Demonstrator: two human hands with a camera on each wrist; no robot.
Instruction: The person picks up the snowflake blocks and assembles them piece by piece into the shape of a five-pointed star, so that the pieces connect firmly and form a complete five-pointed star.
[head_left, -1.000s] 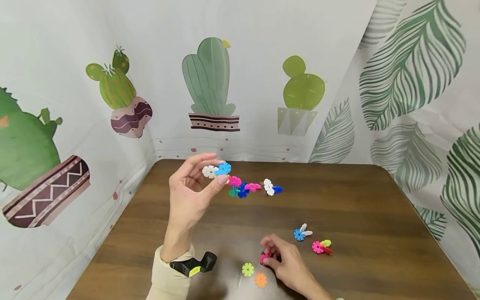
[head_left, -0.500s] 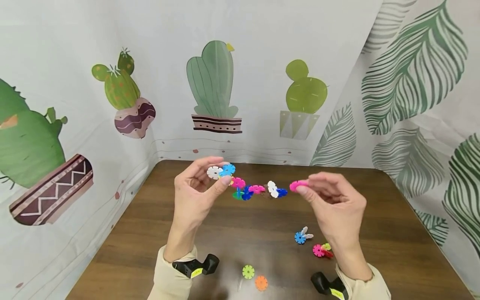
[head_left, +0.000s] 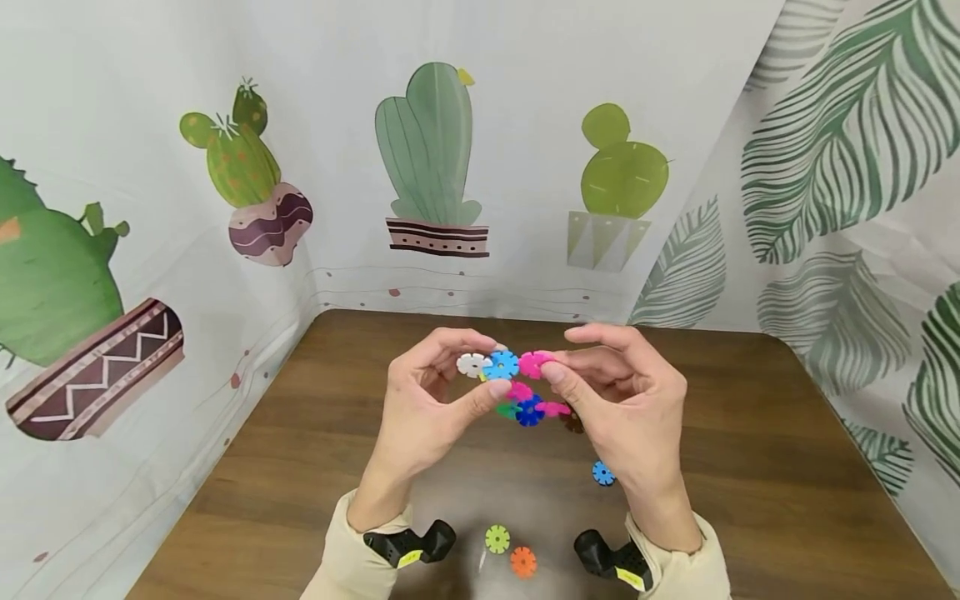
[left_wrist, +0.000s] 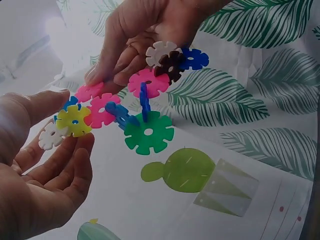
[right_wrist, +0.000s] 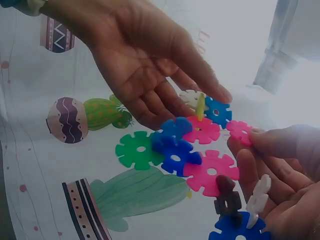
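My left hand (head_left: 427,404) pinches the light blue disc (head_left: 501,364) of a chain of notched plastic snowflake discs, held up above the table. In my right hand (head_left: 626,400) a pink disc (head_left: 535,364) is pinched between thumb and fingers, its edge right at the light blue disc's edge. Along the chain, the left wrist view shows white (left_wrist: 52,136), yellow (left_wrist: 74,120), pink, blue, green (left_wrist: 149,132) and brown discs. A dark blue disc (right_wrist: 239,231) ends the chain in the right wrist view; in the head view my right hand hides that end.
On the brown wooden table (head_left: 300,467) lie a lime green disc (head_left: 497,539) and an orange disc (head_left: 523,562) near the front. A light blue disc (head_left: 603,472) shows beside my right wrist. Behind the table hangs a cloth printed with cacti (head_left: 423,150) and leaves.
My right hand picked up the pink disc from the table, raised it, then brought it left to the light blue disc. My left hand moved slightly right and down with the chain.
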